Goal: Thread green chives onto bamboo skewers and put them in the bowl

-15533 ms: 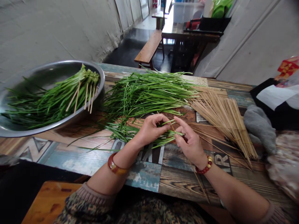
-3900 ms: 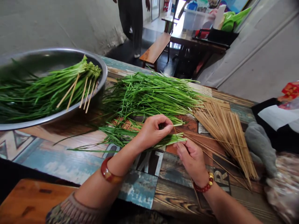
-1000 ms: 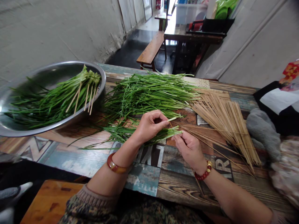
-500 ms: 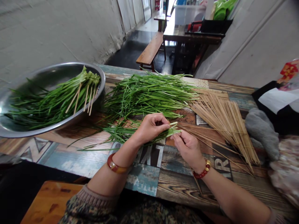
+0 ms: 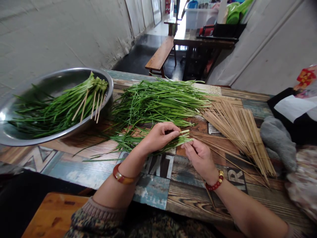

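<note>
Head view: chives [image 5: 177,142] are gripped by the left hand [image 5: 162,137], stem ends [image 5: 189,140] pinched by the right hand [image 5: 200,158], above the table [image 5: 190,195].
Skewered bunches [image 5: 59,107] are held in the basin [image 5: 69,77]; a pile [image 5: 160,100] is laid beside it; "R" [image 5: 235,175] is printed below.

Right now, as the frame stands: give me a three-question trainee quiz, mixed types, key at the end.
1. True or false: thin sticks jut from the greens in the metal basin.
2. Multiple choice: the left hand holds
A) a knife
B) a bunch of green stalks
C) a paper cup
3. Open: what lies between the basin and the fan of loose sticks?

Key
1. True.
2. B.
3. A pile of loose green stalks.
</note>
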A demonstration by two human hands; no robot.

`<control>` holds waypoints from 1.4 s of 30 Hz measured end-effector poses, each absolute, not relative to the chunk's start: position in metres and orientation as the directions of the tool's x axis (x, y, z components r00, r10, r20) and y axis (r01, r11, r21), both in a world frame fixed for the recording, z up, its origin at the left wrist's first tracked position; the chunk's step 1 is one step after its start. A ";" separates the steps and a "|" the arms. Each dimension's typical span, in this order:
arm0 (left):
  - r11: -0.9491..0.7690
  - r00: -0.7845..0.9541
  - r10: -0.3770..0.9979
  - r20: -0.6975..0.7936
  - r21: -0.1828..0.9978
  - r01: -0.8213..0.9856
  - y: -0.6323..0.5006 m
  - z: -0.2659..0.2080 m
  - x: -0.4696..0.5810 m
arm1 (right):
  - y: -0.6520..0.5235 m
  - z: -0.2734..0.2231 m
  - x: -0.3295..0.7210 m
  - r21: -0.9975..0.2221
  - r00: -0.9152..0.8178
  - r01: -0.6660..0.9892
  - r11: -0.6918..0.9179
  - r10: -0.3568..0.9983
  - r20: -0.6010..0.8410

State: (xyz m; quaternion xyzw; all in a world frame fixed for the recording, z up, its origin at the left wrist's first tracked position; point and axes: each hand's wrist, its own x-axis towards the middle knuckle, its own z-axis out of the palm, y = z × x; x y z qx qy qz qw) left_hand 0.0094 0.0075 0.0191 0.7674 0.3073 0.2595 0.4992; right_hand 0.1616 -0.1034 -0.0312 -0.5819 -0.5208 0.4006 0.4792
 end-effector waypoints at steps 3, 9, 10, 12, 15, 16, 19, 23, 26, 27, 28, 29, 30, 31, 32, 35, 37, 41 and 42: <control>-0.276 0.649 0.756 0.087 0.941 0.196 0.006 0.020 0.011 | -0.104 -0.030 0.161 -0.977 0.136 0.215 -0.001 0.990 0.029; -0.250 0.593 0.802 0.079 0.945 0.212 0.004 0.020 0.012 | -0.105 -0.028 0.158 -0.979 0.139 0.206 0.005 0.990 0.035; -0.248 0.590 0.804 0.081 0.946 0.208 0.004 0.020 0.012 | -0.105 -0.028 0.158 -0.979 0.138 0.201 0.007 0.990 0.036; -0.234 0.586 0.806 0.076 0.952 0.197 0.004 0.019 0.012 | -0.105 -0.029 0.158 -0.981 0.133 0.195 0.007 0.991 0.033; -0.189 0.583 0.811 0.053 0.966 0.175 0.004 0.018 0.012 | -0.105 -0.029 0.159 -0.979 0.116 0.204 0.006 0.993 0.030; -0.171 0.582 0.812 0.044 0.971 0.165 0.004 0.018 0.012 | -0.105 -0.028 0.159 -0.978 0.107 0.210 0.008 0.994 0.032; -0.104 0.574 0.819 0.015 0.987 0.122 0.003 0.017 0.011 | -0.106 -0.027 0.160 -0.973 0.085 0.228 0.028 0.995 0.048; -0.043 0.560 0.828 -0.014 0.995 0.088 0.003 0.016 0.011 | -0.106 -0.028 0.161 -0.971 0.069 0.235 0.038 0.996 0.056; -0.025 0.557 0.830 -0.018 0.997 0.070 0.003 0.016 0.012 | -0.106 -0.029 0.161 -0.975 0.074 0.222 0.030 0.996 0.048; -0.017 0.556 0.831 -0.020 0.998 0.061 0.003 0.016 0.012 | -0.106 -0.029 0.161 -0.975 0.075 0.219 0.030 0.996 0.047; -0.006 0.554 0.832 -0.024 0.999 0.052 0.003 0.016 0.012 | -0.106 -0.029 0.161 -0.976 0.075 0.218 0.028 0.996 0.046; 0.008 0.553 0.833 -0.031 0.999 0.043 0.003 0.016 0.012 | -0.106 -0.028 0.160 -0.976 0.074 0.217 0.027 0.996 0.044; 0.025 0.552 0.833 -0.040 0.999 0.035 0.003 0.016 0.012 | -0.106 -0.027 0.160 -0.976 0.072 0.216 0.027 0.996 0.043; 0.043 0.549 0.834 -0.049 0.999 0.024 0.003 0.016 0.012 | -0.106 -0.026 0.160 -0.976 0.069 0.216 0.027 0.997 0.043; 0.063 0.546 0.836 -0.059 0.998 0.012 0.003 0.015 0.012 | -0.106 -0.025 0.160 -0.975 0.068 0.219 0.027 0.997 0.043; 0.107 0.520 0.850 -0.081 0.994 -0.019 0.003 0.014 0.011 | -0.106 -0.023 0.159 -0.969 0.076 0.243 0.035 0.996 0.055; 0.111 0.510 0.856 -0.086 0.994 -0.018 0.004 0.014 0.011 | -0.107 -0.024 0.159 -0.969 0.078 0.243 0.036 0.995 0.056; 0.055 0.519 0.853 -0.049 0.998 0.004 0.005 0.014 0.011 | -0.108 -0.027 0.159 -0.980 0.077 0.198 0.015 0.997 0.031; 0.031 0.518 0.855 -0.032 0.999 0.011 0.005 0.014 0.011 | -0.108 -0.027 0.159 -0.981 0.079 0.193 0.012 0.996 0.027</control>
